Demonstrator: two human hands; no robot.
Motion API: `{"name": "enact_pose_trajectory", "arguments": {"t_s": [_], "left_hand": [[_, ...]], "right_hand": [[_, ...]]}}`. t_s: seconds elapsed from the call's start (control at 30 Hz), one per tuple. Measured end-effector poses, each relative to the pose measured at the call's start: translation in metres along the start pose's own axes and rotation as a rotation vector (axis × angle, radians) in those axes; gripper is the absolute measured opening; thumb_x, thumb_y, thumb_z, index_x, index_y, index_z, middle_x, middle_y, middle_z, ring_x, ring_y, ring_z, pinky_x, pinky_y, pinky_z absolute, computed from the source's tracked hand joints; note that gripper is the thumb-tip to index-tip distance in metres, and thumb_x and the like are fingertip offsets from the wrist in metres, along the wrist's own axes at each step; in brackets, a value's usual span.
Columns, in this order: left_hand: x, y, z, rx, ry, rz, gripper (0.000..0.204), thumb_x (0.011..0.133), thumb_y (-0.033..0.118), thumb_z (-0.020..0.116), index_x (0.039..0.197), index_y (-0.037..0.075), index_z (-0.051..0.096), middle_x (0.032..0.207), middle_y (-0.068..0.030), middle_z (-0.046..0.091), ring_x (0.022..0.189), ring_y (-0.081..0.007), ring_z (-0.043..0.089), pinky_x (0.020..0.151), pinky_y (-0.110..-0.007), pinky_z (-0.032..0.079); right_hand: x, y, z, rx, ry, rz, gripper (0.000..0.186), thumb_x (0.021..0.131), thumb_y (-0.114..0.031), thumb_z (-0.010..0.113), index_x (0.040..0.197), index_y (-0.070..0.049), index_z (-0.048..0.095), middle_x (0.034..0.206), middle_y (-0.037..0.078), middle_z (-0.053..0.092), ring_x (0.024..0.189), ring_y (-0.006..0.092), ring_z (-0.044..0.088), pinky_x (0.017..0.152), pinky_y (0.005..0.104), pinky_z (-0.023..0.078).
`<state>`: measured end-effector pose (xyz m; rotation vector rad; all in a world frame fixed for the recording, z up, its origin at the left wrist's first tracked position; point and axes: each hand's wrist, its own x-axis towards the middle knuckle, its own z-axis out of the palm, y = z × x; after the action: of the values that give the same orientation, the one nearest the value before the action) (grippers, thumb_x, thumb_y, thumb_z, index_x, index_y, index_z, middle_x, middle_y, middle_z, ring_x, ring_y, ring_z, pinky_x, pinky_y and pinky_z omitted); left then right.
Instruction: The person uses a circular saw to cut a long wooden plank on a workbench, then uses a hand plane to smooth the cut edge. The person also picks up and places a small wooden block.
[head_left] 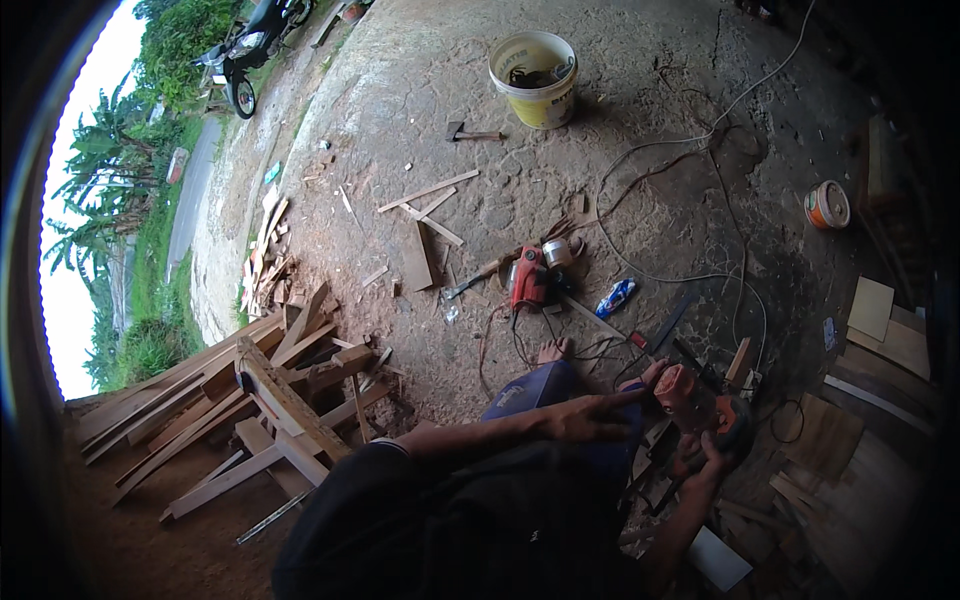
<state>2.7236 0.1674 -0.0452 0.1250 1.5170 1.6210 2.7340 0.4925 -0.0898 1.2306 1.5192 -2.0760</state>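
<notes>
My right hand [712,458] is wrapped round the dark handle of a red and black power tool [690,398], low on the right. Its exact kind cannot be made out, and its underside is in shadow. My left hand [588,417] reaches across my lap with its fingers stretched out towards the tool's red motor housing, holding nothing that shows. Beyond my knee, a second red power tool [528,280] lies on the concrete with a white jar [557,253] beside it. A blue and white packet [616,297] is to the right of that tool.
Cut timber [280,400] is piled at the left. Boards [850,400] lie at the right. A yellow-white bucket [545,104], a hatchet [473,132] and wood offcuts [417,255] are farther out. A long cable [645,150] loops over the floor near an orange-white tub [828,205].
</notes>
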Motion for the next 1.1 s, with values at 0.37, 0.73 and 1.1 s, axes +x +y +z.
{"name": "enact_pose_trajectory", "arguments": {"t_s": [0.37, 0.73, 1.1], "left_hand": [[-0.123, -0.091, -0.131, 0.164, 0.457, -0.084, 0.053, 0.099, 0.021, 0.064, 0.142, -0.006, 0.049, 0.095, -0.0040, 0.069, 0.084, -0.0106, 0.061, 0.079, -0.029, 0.050], [-0.048, 0.012, -0.076, 0.895, 0.038, 0.592, 0.018, 0.095, 0.013, 0.064, 0.110, 0.005, 0.067, 0.091, -0.0128, 0.070, 0.080, -0.0335, 0.069, 0.068, -0.038, 0.054], [-0.125, -0.068, -0.009, 1.707, -0.405, 0.807, 0.016, 0.088, 0.026, 0.065, 0.096, 0.011, 0.065, 0.081, -0.0133, 0.063, 0.069, -0.0336, 0.068, 0.057, -0.047, 0.054]], "right_hand": [[-0.183, 0.062, 0.097, -0.100, 0.056, -0.488, 0.041, 0.086, -0.008, 0.071, 0.124, -0.002, 0.060, 0.088, 0.008, 0.064, 0.068, 0.0153, 0.061, 0.062, 0.0314, 0.052], [-0.297, 0.185, 0.129, -0.746, -0.003, -0.946, 0.063, 0.083, -0.018, 0.073, 0.143, -0.010, 0.053, 0.143, 0.018, 0.053, 0.130, 0.0386, 0.054, 0.108, 0.0499, 0.043], [-0.431, 0.278, 0.159, -0.533, 0.329, -0.881, 0.061, 0.089, -0.020, 0.065, 0.147, -0.010, 0.047, 0.120, 0.027, 0.063, 0.111, 0.0398, 0.065, 0.095, 0.0505, 0.051]]}}
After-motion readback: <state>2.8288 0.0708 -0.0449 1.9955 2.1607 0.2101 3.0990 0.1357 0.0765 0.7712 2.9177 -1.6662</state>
